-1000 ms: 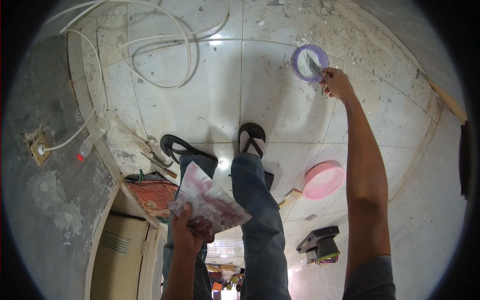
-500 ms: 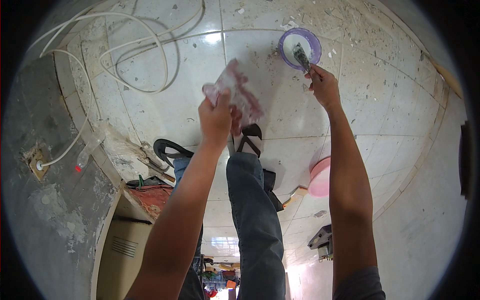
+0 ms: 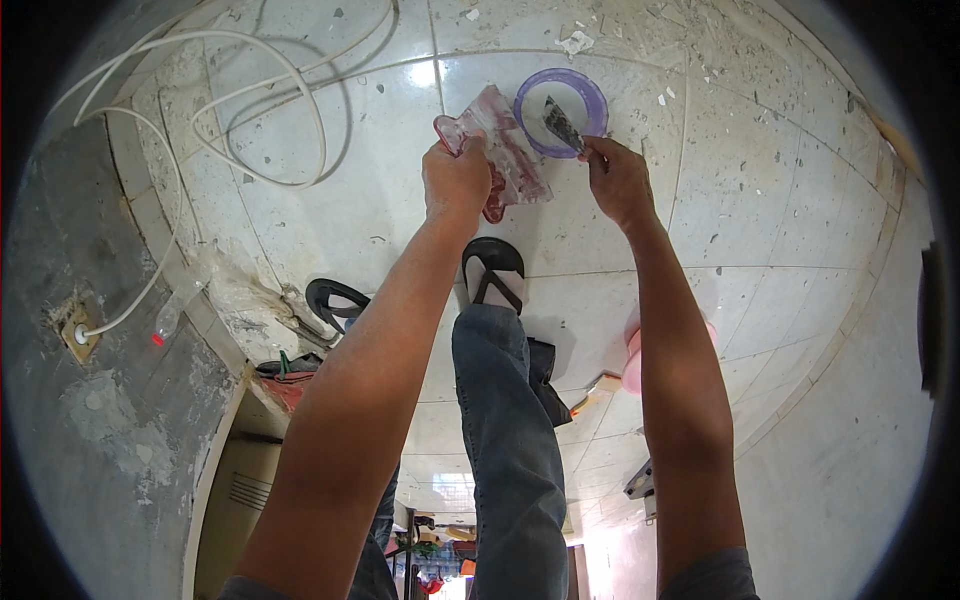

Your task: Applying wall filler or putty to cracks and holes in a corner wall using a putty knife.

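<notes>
Cable (image 3: 255, 110): a white cable is seen looped on the tiled floor (image 3: 760, 190) at upper left, one end run to a wall socket (image 3: 78, 332) on the grey wall. No hand is near it.

Left hand (image 3: 455, 183): the grip is closed on the lower edge of a reddish, smeared flat board (image 3: 505, 140), which is held tilted above the floor. One second ago this hand and board were kept low by the knee; half a second ago they were raised halfway; now the board is brought up just beside the bowl and the tool.

Flat board: held in the air, its right edge near the blade of the tool; whether the two touch cannot be told.

Bowl (image 3: 590, 92): a purple-rimmed round bowl is stood on the floor at upper centre, partly covered by the blade. Its place on the tiles is unchanged.

Right hand (image 3: 615, 180): the grip is closed on the handle of a putty knife (image 3: 562, 124), whose blade is pointed up and left over the bowl's rim. The hand has been kept at the bowl through all three views.

Change, judged: board and knife have been brought together over the bowl, so the loading of material from bowl to board appears to be in hand.

Sandalled foot (image 3: 493, 275): set on the floor below the hands, beneath a jeans leg.

Pink container (image 3: 634, 360): on the floor at right, mostly hidden behind the right forearm.
</notes>
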